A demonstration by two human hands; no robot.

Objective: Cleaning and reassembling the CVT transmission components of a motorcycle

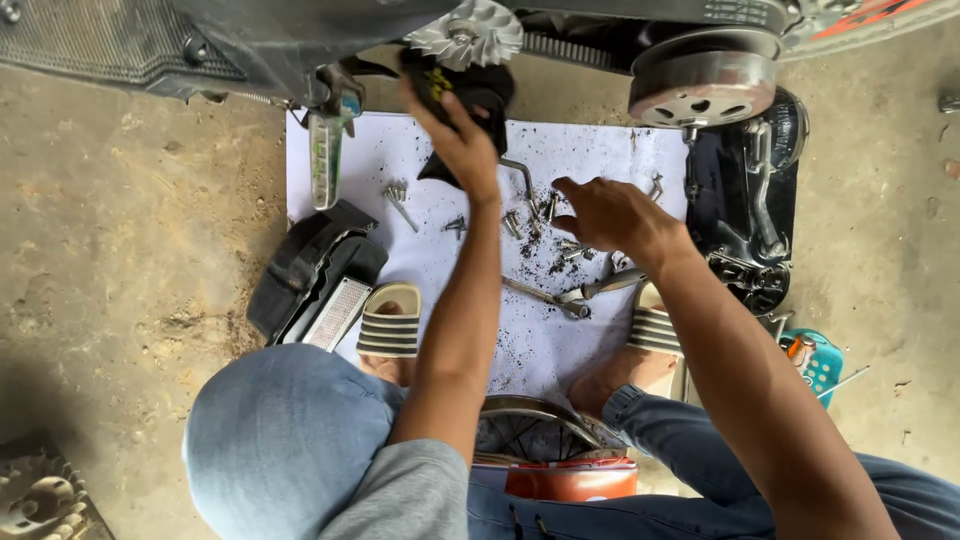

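Left hand (462,140) grips a black rag (462,92) up against the engine, wiping just under the finned pulley (466,35). Right hand (610,215), fingers spread and empty, hovers over loose bolts (560,245) on white paper (340,180); picking one needs a careful pinch.

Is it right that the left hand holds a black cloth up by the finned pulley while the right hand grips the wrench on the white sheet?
Not quite. In the head view the right hand hovers open over the loose bolts; the wrench lies untouched. The rest stands.
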